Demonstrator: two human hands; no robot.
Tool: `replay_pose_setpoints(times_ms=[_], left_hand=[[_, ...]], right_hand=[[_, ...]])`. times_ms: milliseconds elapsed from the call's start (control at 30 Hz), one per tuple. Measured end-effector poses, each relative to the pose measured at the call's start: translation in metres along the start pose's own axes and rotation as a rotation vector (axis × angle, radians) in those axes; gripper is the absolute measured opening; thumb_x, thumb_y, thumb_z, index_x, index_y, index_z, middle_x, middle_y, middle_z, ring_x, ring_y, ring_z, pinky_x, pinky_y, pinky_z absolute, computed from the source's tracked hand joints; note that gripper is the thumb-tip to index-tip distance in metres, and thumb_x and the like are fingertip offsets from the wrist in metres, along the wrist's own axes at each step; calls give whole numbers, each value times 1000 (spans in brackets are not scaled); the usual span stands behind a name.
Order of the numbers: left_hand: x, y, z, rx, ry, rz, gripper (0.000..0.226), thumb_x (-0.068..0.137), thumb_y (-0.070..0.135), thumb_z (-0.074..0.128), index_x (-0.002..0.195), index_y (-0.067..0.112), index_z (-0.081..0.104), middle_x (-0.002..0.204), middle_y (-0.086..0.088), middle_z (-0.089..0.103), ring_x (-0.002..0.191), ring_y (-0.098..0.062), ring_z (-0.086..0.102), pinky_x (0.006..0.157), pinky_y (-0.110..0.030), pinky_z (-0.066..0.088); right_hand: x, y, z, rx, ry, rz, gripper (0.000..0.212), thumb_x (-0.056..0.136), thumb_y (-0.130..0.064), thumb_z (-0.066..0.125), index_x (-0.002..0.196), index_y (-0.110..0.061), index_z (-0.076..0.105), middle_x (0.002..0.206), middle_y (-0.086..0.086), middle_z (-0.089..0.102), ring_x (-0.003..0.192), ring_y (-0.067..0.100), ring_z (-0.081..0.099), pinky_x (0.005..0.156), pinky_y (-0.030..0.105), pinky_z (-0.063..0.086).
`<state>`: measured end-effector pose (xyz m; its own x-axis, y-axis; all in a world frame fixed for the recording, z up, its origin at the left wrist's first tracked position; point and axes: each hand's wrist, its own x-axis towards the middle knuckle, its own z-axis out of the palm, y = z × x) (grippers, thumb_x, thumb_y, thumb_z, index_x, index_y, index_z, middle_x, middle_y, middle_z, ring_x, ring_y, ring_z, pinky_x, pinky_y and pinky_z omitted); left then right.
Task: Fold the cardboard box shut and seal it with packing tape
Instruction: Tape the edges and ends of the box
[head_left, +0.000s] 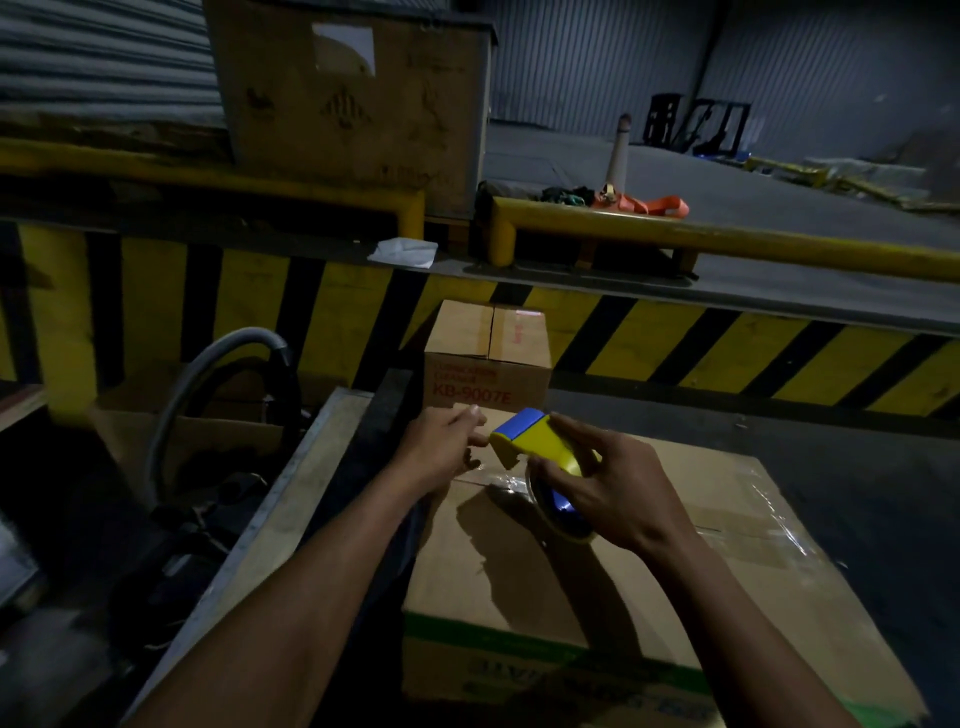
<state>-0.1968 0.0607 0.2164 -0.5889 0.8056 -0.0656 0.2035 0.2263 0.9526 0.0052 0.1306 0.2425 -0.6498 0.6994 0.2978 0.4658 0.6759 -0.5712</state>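
Fingers (571, 434) of the right hand (602, 488) curl around a yellow and blue tape dispenser (537, 441), closed on its body and on the roll of clear tape (558, 512) beneath it. Left hand (441, 447): fingers loosely bent, tips resting on the far top edge of the cardboard box (519, 571), just beside the dispenser's nose. Whether they pin a loose tape end, cannot tell.

Head view, only one available. Box sits on the tabletop (291, 499), close in front of the person, flaps already folded flat. A glossy strip of tape (748, 525) runs across the lid along the seam, wrinkled and catching light toward the right. Dispenser is at the far left end of that seam.

Step in hand, as judged: sealing, either starting or finishing a run at this edge. Next move probably calls for the left hand to keep the tape pressed down while the right pulls the dispenser steadily along, or tears the tape against the cutter.

Materials: box is plain brown corrugated board, matte, with green print on the near side. Dispenser is smooth hard plastic, rounded. A smaller brown box (488, 358) with red lettering stands just behind.
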Motion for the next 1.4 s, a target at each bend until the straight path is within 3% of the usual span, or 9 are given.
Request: replay_pose_setpoints(times_ms=[133, 267, 433, 633, 800, 967, 1167, 1400], left_hand=[[5, 16, -15, -64, -84, 12, 34, 103, 42, 49, 99, 20, 75, 90, 1, 74, 88, -15, 71, 84, -39, 58], [9, 25, -26, -269, -304, -102, 36, 97, 40, 60, 113, 10, 71, 107, -14, 74, 95, -26, 74, 76, -37, 61], [15, 22, -36, -446, -374, -147, 37, 93, 34, 66, 119, 8, 71, 119, -14, 72, 103, -23, 69, 76, -31, 58], [13, 23, -35, -550, -383, -196, 27, 97, 16, 61, 120, 5, 69, 105, -7, 74, 90, -15, 70, 66, -25, 58], [4, 25, -31, -492, -378, -200, 31, 97, 11, 59, 125, 1, 65, 116, -17, 69, 97, -19, 68, 73, -28, 60], [-17, 31, -23, -529, -355, -224, 31, 103, 15, 50, 129, 4, 63, 112, -16, 68, 91, -19, 67, 76, -32, 58], [-39, 24, -30, -621, -352, -250, 36, 103, 24, 50, 131, 8, 63, 120, -16, 64, 97, -22, 63, 80, -34, 57], [-27, 15, -50, -483, -461, -170, 25, 99, 10, 55, 120, 10, 68, 116, -14, 71, 101, -22, 69, 85, -37, 59]], right_hand=[[2, -6, -1, -10, 27, -42, 75, 77, -70, 57, 143, -37, 44, 120, 2, 63, 96, 14, 58, 79, 37, 55], [7, -12, 2, -9, 34, -66, 78, 75, -73, 54, 145, -39, 41, 113, 0, 61, 91, 11, 56, 75, 36, 56], [7, -15, -1, 12, 36, -92, 80, 74, -76, 51, 144, -40, 41, 110, -4, 58, 89, 7, 55, 72, 30, 55], [7, -16, -5, 69, 23, -118, 78, 75, -73, 55, 144, -40, 42, 114, -2, 58, 93, 9, 56, 73, 34, 57], [-2, -14, -14, 86, 5, -147, 76, 76, -74, 56, 144, -43, 40, 114, -6, 58, 93, 8, 56, 72, 34, 57], [-11, -13, -29, 132, -16, -176, 74, 76, -70, 61, 143, -43, 43, 112, -8, 60, 94, 5, 56, 71, 30, 55], [-18, -19, -31, 206, -70, -208, 75, 73, -70, 61, 142, -43, 45, 124, -12, 56, 102, 5, 55, 73, 20, 52], [-26, -28, -15, 166, -39, -168, 74, 74, -69, 60, 142, -43, 46, 113, -12, 58, 100, 1, 55, 72, 27, 55]])
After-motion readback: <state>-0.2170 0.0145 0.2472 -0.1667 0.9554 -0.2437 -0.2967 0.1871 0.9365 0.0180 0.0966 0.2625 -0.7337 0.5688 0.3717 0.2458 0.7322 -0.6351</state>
